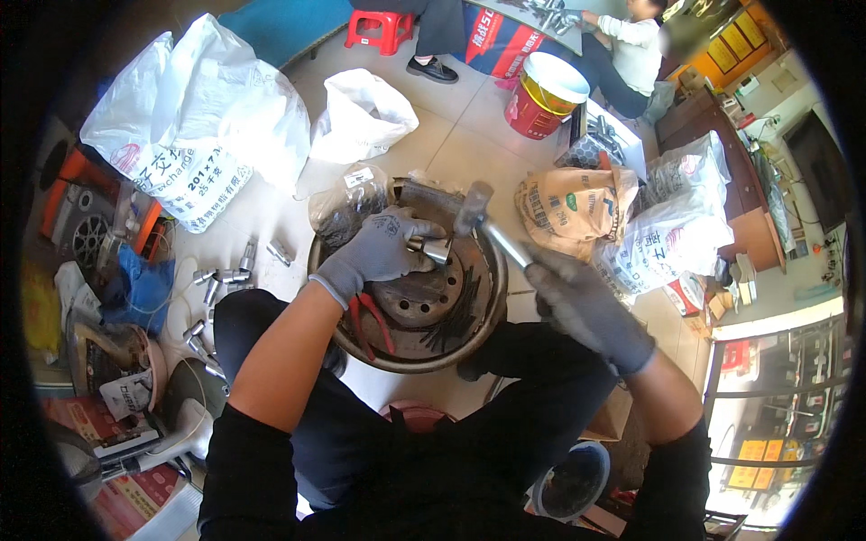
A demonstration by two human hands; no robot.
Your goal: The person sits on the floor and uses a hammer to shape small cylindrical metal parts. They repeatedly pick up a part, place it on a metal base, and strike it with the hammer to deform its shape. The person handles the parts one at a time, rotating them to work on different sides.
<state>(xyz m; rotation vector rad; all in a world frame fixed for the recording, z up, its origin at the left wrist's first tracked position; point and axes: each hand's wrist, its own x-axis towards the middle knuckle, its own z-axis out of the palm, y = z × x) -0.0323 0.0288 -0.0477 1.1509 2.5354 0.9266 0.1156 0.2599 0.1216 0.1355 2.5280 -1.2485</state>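
Note:
My left hand (383,248), in a grey glove, is closed round a shiny metal cylindrical fitting (439,251) above a round metal wheel rim (415,364). A hammer (507,242) is in my gloved right hand (586,307), its head raised just up and to the right of the fitting, apart from it. Red-handled pliers (379,332) lie in the rim, close below my left hand. Thin black strips (456,320) are scattered beside them. At the rim's far left rests a see-through plastic bag (338,209) with dark contents.
Several metal fittings (236,275) lie on the floor at left. White sacks (207,126) stand far left, a smaller white sack (361,117) ahead, a brown sack (573,207) at right. Beyond are a red bucket (532,113), a red stool (383,32) and other people.

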